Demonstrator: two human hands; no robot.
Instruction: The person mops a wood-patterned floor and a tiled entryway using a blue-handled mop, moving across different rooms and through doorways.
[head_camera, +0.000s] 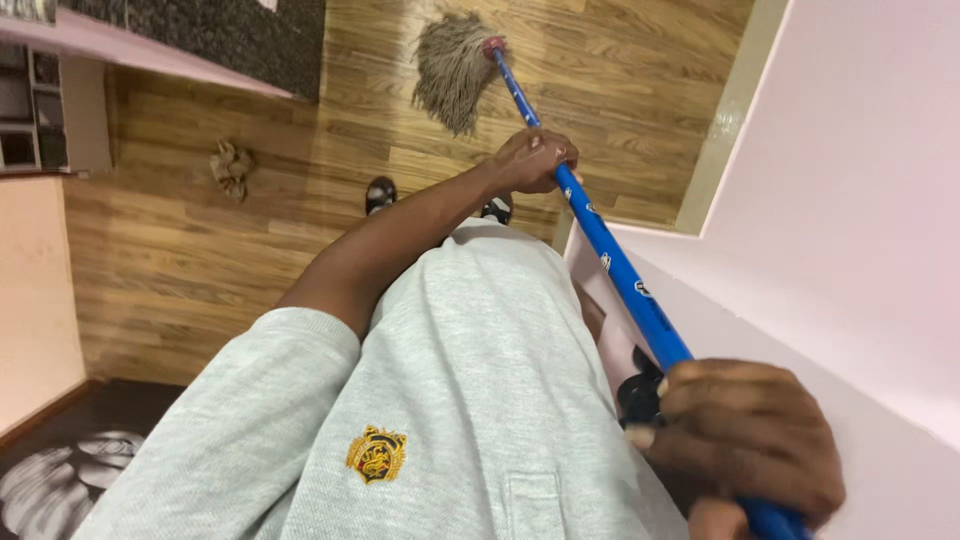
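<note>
A mop with a blue handle (620, 270) and a stringy beige head (455, 70) rests on the wooden floor (200, 270) ahead of me. My left hand (535, 160) grips the handle about a third of the way up from the head, arm stretched out from a grey sleeve. Close to the camera, my right hand (740, 450) is closed around the handle's upper end. The mop head lies just beyond my feet (380, 192), which show past my grey sweatshirt.
A pale pink wall (850, 200) with a light baseboard (725, 110) runs along the right. A crumpled cloth (230, 168) lies on the floor to the left. A dark rug (230, 35) is at the top, a patterned dark mat (60, 480) at bottom left.
</note>
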